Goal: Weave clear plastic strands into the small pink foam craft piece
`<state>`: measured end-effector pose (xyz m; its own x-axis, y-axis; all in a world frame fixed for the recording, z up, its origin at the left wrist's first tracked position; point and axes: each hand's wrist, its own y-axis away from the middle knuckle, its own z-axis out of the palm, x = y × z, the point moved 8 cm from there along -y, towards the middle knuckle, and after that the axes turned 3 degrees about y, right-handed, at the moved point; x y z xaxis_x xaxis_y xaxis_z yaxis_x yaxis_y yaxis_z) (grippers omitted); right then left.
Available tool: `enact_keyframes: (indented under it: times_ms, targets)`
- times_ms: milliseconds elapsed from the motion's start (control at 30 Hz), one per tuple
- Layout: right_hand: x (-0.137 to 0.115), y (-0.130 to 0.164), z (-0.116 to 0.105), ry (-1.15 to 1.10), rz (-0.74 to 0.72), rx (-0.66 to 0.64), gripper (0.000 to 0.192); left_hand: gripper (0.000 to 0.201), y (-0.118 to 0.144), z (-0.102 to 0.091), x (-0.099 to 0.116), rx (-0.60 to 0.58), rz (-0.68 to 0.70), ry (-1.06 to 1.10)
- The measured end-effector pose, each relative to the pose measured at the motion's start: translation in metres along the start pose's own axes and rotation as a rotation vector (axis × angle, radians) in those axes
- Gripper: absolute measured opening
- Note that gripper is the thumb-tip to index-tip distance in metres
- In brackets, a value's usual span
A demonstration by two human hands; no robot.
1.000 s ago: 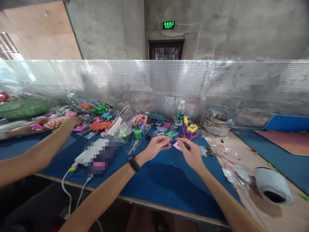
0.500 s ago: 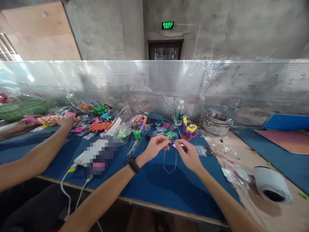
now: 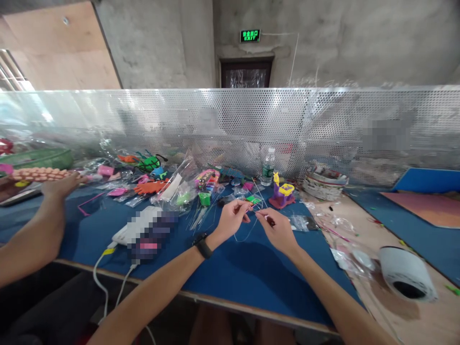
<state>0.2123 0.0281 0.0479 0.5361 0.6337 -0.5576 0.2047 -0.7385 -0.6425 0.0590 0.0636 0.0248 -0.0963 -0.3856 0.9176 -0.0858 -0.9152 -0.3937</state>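
Thin clear plastic cord (image 3: 245,235) sags in a loop between left hand (image 3: 232,218) and right hand (image 3: 276,229) above the blue felt mat (image 3: 230,268). Both pinch its ends, seemingly; light, limp, slippery, best gripped near the tips.

We see the thin clear thread (image 3: 245,235), which hung in a deep loop half a second ago, now drawn into a shallow curve between our left hand (image 3: 233,218) and right hand (image 3: 275,229), which seem slightly closer. The neighbour's hand (image 3: 59,186) has slid left with the scaly orange foam piece (image 3: 38,174).
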Motion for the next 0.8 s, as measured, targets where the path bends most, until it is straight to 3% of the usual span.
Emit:
enact_keyframes:
  times_ms: [200,300,800]
  targets:
    - [0.005,-0.001,-0.008,0.082,0.008,0.052,0.025,0.039,-0.003,0.006,-0.015,-0.108,-0.154,0.274]
    - [0.008,-0.003,-0.016,0.104,0.027,0.113,0.027,0.036,-0.001,0.014,-0.014,-0.191,-0.161,0.342]
    - [0.009,-0.001,-0.013,0.001,0.055,0.099,0.032,0.029,0.007,0.025,0.003,-0.356,0.063,-0.008]
